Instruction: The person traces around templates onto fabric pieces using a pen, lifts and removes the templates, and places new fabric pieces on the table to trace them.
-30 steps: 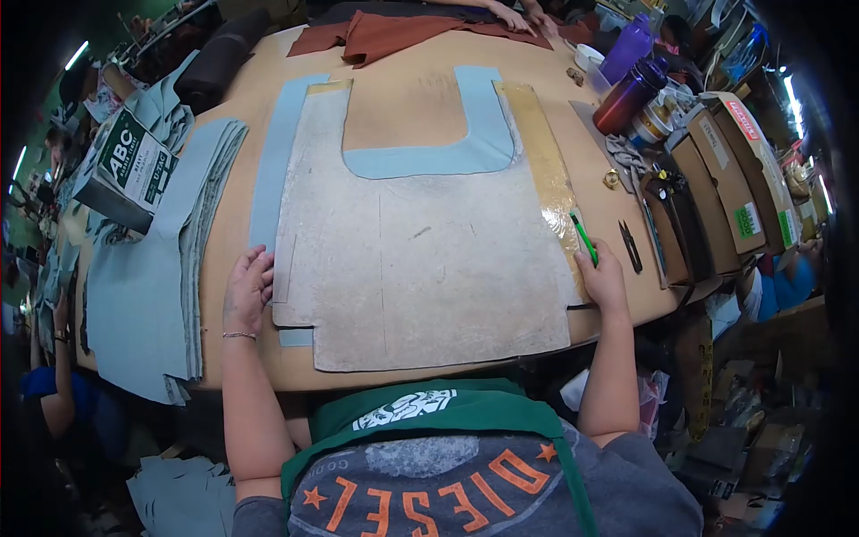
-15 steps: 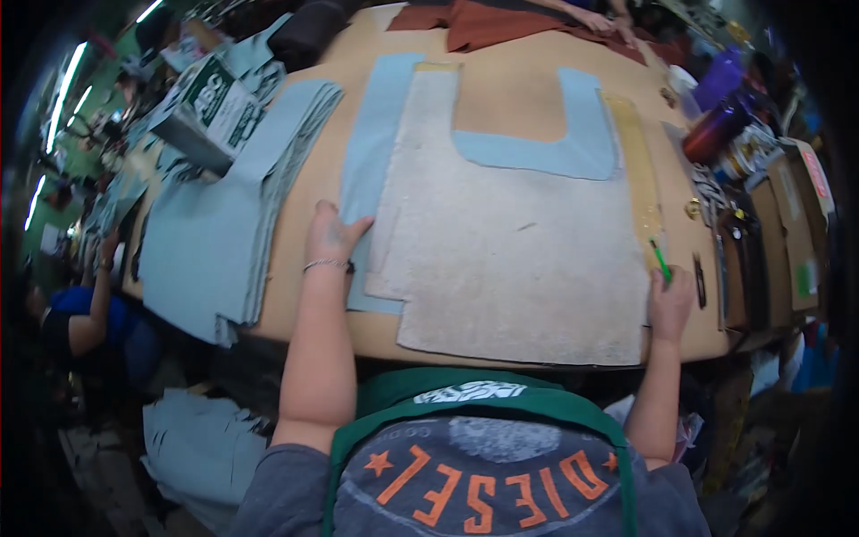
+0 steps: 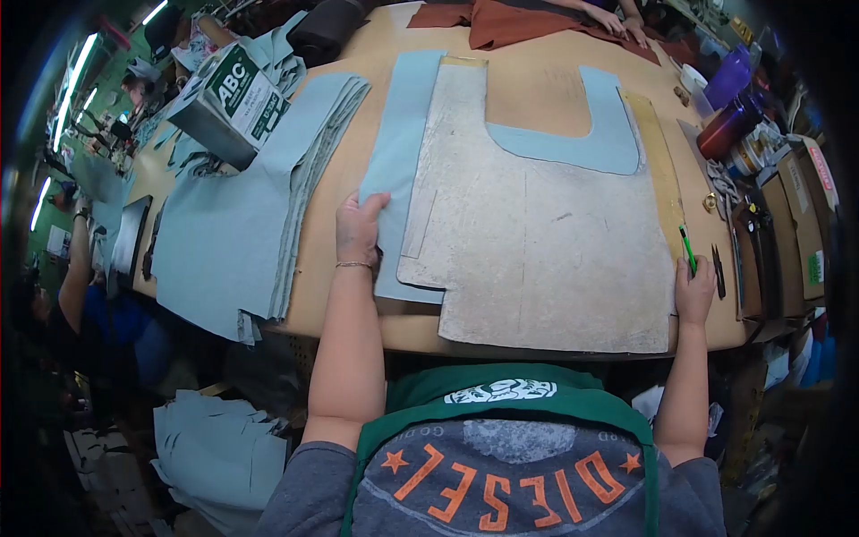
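My left hand (image 3: 356,231), with a bracelet at the wrist, grips the left edge of a light blue sheet (image 3: 403,116), thumb on top. The fingers under the edge are partly hidden. A large whitish board (image 3: 546,242), shaped like a pattern template with a U-shaped cutout, lies over the sheet, leaving blue along its left side and in the cutout. At the board's lower right edge, my right hand (image 3: 694,294) is closed around a green pen (image 3: 687,246), which points up and away from me.
Left of the board lies a stack of light blue sheets (image 3: 233,206), with an ABC-labelled tin (image 3: 234,103) on it. Dark pen-like tools (image 3: 718,271), a dark red bottle (image 3: 727,130) and boxes line the right. Across the table, another person's hands (image 3: 617,22) touch reddish-brown material (image 3: 537,31).
The whole scene has shifted right in view. My left thumb has moved from beside the board's left edge to the blue sheet. The pen remains in my right hand.
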The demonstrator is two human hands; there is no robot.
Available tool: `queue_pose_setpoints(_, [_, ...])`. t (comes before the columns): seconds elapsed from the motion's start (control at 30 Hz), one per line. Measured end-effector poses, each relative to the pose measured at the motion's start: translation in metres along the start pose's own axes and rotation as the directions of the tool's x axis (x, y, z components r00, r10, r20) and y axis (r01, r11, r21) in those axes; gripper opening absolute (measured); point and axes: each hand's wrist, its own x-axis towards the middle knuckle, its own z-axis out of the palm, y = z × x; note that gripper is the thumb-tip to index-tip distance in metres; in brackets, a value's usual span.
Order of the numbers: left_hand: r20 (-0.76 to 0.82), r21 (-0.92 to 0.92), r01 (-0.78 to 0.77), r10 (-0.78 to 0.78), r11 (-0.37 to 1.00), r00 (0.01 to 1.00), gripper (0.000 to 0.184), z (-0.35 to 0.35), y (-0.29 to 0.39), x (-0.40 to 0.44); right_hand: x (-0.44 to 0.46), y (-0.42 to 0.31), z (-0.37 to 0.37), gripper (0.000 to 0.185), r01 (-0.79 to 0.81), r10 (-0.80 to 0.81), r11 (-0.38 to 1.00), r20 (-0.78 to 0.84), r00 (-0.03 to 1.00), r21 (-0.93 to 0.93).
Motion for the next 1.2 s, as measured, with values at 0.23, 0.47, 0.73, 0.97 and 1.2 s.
queue_pose_setpoints(0.23, [0.205, -0.903, 0.207, -0.047, 0.376, 0.978, 0.028, -0.033, 0.097, -0.056, 0.006, 0.016, 0.009, 0.026, 0.018, -0.018, 1.0, 0.032, 0.999, -0.013])
queue_pose_setpoints(0.47, [-0.25, -0.852, -0.316, 0.206, 0.417, 0.946, 0.03, -0.202, 0.104, -0.07, 0.017, 0.035, 0.017, 0.036, 0.072, -0.067, 0.995, 0.073, 0.995, -0.07])
queue_pose_setpoints(0.73, [-0.924, 0.301, -0.35, 0.362, 0.887, 0.122, 0.033, -0.481, 0.104, -0.294, 0.009, -0.003, 0.017, 0.036, 0.136, -0.137, 0.989, -0.01, 0.991, -0.054])
queue_pose_setpoints(0.97, [-0.841, 0.079, 0.905, 0.515, 0.417, -0.164, 0.035, -0.55, 0.016, -0.533, 0.013, 0.001, 0.01, 0.037, 0.183, -0.182, 0.981, 0.027, 0.983, -0.063])
queue_pose_setpoints(1.2, [-0.913, -0.166, 0.976, 0.352, 0.143, -0.206, 0.037, -0.511, -0.074, -0.64, 0.021, 0.038, 0.02, 0.037, 0.117, -0.087, 0.959, 0.126, 0.988, -0.258])
